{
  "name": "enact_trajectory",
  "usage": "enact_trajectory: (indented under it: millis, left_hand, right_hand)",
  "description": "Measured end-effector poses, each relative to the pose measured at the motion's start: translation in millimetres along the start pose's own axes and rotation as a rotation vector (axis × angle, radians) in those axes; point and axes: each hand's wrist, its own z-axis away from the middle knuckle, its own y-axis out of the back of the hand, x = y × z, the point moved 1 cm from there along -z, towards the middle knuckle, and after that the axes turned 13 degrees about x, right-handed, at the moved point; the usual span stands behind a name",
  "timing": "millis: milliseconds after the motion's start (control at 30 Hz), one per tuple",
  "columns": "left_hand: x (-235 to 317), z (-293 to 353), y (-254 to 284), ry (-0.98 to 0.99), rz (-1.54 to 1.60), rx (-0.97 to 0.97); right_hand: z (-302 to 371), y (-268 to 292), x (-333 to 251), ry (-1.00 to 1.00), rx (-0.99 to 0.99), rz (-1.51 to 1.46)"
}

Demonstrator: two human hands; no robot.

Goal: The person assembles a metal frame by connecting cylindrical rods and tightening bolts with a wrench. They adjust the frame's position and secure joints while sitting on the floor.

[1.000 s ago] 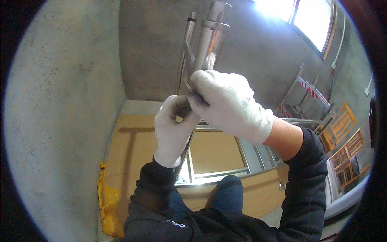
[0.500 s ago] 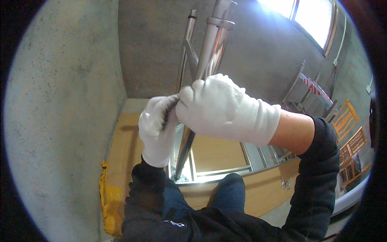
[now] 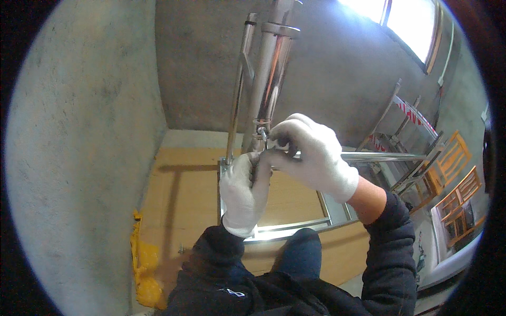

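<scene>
"Two hands logged: left hand [image 3: 242, 192] and right hand [image 3: 313, 152], both in white gloves. How do they stand?"

"Both narrow, fingers curled, tips close together. Contents of either grip: cannot tell; the fingers hide it."

"And the steel post [image 3: 270, 79]?"

"Mid-scene, tilted, its near part passing behind the left hand. Collar [image 3: 281, 30] round it toward the far end. Small bright metal piece [image 3: 264, 135] at the post, just beside the right hand's fingertips; kind too small to tell."

"Neighbours?"

"Thin tube [image 3: 237, 105] just left of the post. Second tube [image 3: 385, 156] showing to the right of the right hand. Tan board [image 3: 203, 200] beyond the knees, yellow wrapping [image 3: 147, 268] near left."

"Right side?"

"Red-and-white tape [image 3: 414, 115], wooden chairs [image 3: 434, 178] nearer, window [image 3: 408, 31] far right."
</scene>
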Motion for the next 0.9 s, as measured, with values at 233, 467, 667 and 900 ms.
enact_trajectory:
  millis: [233, 467, 667, 900]
  left_hand:
    - [-3, 0, -6, -0.110, -0.017, -0.001]
    - [2, -2, 4, 0.062, 0.215, 0.149]
    - [-4, -34, 4, -0.357, 0.094, 0.173]
    - [-16, -41, 2, -0.257, 0.285, 0.200]
  right_hand:
    - [-8, -10, -9, 0.317, -0.023, 0.224]
    - [-33, 7, -23, 0.649, -0.251, 0.487]
    - [-68, 13, -34, 0.791, -0.553, 0.403]
    - [-87, -4, -44, 0.923, -0.494, 0.051]
